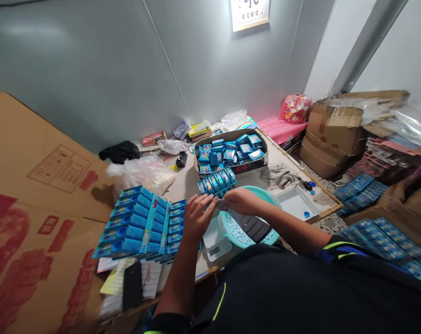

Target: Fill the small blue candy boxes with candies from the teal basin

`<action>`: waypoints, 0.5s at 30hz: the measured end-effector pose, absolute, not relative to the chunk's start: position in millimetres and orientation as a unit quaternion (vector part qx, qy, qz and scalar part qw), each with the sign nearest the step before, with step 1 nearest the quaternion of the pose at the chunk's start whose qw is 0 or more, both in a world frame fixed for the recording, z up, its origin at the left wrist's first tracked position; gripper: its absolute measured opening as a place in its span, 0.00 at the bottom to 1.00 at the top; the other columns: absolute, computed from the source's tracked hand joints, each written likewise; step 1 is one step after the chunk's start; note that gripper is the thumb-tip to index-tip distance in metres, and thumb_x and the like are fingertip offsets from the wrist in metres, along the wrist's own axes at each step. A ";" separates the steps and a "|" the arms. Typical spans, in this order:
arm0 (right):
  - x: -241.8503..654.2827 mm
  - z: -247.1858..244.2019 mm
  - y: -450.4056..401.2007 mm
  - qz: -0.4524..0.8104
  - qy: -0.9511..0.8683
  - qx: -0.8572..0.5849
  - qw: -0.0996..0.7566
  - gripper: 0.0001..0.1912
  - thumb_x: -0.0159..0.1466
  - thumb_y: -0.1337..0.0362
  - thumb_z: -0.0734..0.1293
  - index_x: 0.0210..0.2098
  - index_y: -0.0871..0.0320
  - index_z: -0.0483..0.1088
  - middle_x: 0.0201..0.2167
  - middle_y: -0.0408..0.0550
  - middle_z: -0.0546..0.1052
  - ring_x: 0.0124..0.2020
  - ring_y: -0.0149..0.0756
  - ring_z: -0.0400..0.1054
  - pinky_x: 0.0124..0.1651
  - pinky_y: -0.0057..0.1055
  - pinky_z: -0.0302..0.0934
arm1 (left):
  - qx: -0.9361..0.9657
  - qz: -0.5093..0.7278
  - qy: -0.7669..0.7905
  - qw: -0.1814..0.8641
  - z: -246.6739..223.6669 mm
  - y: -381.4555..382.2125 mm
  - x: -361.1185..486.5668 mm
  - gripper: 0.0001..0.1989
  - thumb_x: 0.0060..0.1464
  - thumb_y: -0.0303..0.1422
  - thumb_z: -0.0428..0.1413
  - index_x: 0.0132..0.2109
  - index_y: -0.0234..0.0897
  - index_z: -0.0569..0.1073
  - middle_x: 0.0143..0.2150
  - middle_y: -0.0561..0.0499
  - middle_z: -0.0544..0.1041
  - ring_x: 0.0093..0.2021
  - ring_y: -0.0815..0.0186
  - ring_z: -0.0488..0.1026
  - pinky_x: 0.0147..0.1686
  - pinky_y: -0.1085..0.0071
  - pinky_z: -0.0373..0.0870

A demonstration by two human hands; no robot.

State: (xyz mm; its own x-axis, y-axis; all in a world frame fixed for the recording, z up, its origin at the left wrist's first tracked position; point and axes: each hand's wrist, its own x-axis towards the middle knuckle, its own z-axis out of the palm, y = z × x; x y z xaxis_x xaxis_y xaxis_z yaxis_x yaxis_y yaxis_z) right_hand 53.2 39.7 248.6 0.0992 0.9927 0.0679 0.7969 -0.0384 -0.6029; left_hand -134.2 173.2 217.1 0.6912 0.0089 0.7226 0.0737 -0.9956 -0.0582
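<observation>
My left hand [198, 214] and my right hand [244, 201] meet over the near edge of the table. Pinched between their fingertips is a small flat greyish piece [223, 204]; its exact kind is too small to make out. Under my right hand stands a turquoise basin [276, 234] holding many small pale blue pellets [238, 232]. A dark grey ridged piece [255, 227] lies on the pellets. Just beyond my hands, a row of small blue packs [217, 182] stands side by side. A white device like a scale [215, 239] sits below my left fingers.
An open carton [231, 172] full of blue boxes stands behind. Blue display packs [137, 222] are stacked at left, before a large cardboard box [39, 222]. A white tray [295, 204] and grey cloth [281, 176] lie right. More cartons [332, 134] stand on the floor.
</observation>
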 end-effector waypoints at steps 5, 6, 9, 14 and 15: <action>54.3 251.1 36.0 0.219 -0.630 -0.692 0.277 0.19 0.72 0.61 0.61 0.27 0.60 0.73 0.29 0.45 0.76 0.31 0.31 0.61 0.36 0.28 0.49 | -0.913 -0.403 -0.038 0.046 205.2 164.6 -137.2 0.17 0.61 0.31 0.61 0.56 0.49 0.76 0.53 0.48 0.82 0.57 0.59 0.77 0.70 0.50 0.55; 53.2 250.0 35.3 0.221 -0.633 -0.687 0.281 0.19 0.72 0.61 0.61 0.26 0.61 0.72 0.28 0.46 0.76 0.31 0.31 0.61 0.36 0.29 0.49 | -0.914 -0.401 -0.042 0.044 204.1 163.2 -138.8 0.16 0.60 0.31 0.62 0.55 0.49 0.77 0.53 0.48 0.82 0.58 0.59 0.77 0.71 0.48 0.53; 48.7 244.8 35.4 0.228 -0.647 -0.657 0.312 0.20 0.73 0.61 0.60 0.26 0.61 0.71 0.28 0.47 0.75 0.32 0.31 0.61 0.37 0.28 0.50 | -0.917 -0.391 -0.055 0.053 203.8 161.2 -145.6 0.15 0.60 0.30 0.62 0.53 0.48 0.77 0.54 0.49 0.81 0.60 0.58 0.75 0.72 0.44 0.49; 45.9 234.8 42.4 0.264 -0.619 -0.635 0.380 0.22 0.71 0.55 0.59 0.26 0.61 0.69 0.23 0.41 0.66 0.28 0.29 0.56 0.33 0.26 0.49 | -0.920 -0.376 -0.107 0.026 202.5 156.6 -157.0 0.07 0.64 0.36 0.58 0.47 0.40 0.77 0.54 0.48 0.81 0.65 0.55 0.70 0.69 0.34 0.44; 47.6 231.7 43.7 0.263 -0.613 -0.635 0.389 0.22 0.71 0.54 0.58 0.27 0.61 0.69 0.22 0.41 0.66 0.28 0.29 0.56 0.32 0.25 0.49 | -0.921 -0.371 -0.116 0.005 200.0 153.0 -159.3 0.07 0.64 0.36 0.59 0.46 0.40 0.78 0.53 0.48 0.81 0.64 0.55 0.70 0.69 0.35 0.47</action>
